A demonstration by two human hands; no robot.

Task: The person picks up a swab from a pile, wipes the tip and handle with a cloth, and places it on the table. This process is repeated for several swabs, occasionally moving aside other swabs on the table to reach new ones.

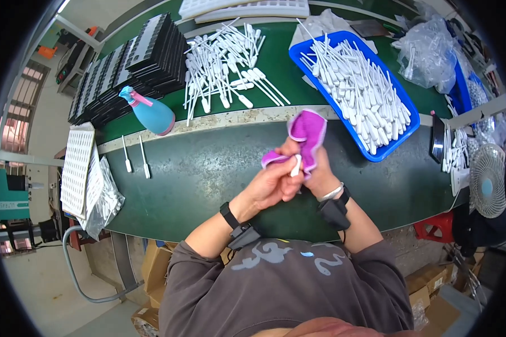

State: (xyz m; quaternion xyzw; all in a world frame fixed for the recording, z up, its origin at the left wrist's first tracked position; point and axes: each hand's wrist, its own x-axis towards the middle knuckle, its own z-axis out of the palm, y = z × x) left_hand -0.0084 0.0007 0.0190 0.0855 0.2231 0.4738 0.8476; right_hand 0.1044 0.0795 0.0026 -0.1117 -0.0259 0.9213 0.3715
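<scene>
In front of my body, my two hands come together over the green bench. My left hand (270, 184) is closed on a white plastic stick (296, 165), pinching its thick end. My right hand (320, 177) grips a purple cloth (308, 135), which is folded about the fingers and hangs over toward my left hand. The thin part of the stick is hidden by the cloth and fingers. Two similar sticks, thin-stemmed with a thick end, lie apart at the left: one stick (127, 160) and another stick (145, 163).
A blue tray (371, 156) heaped with white sticks stands at the right. Behind lies a loose pile of sticks (225, 67). A spray bottle (154, 115), stacked black trays (157, 48), white perforated sheets (76, 168), a plastic bag (430, 53) and a small fan (487, 180) stand around.
</scene>
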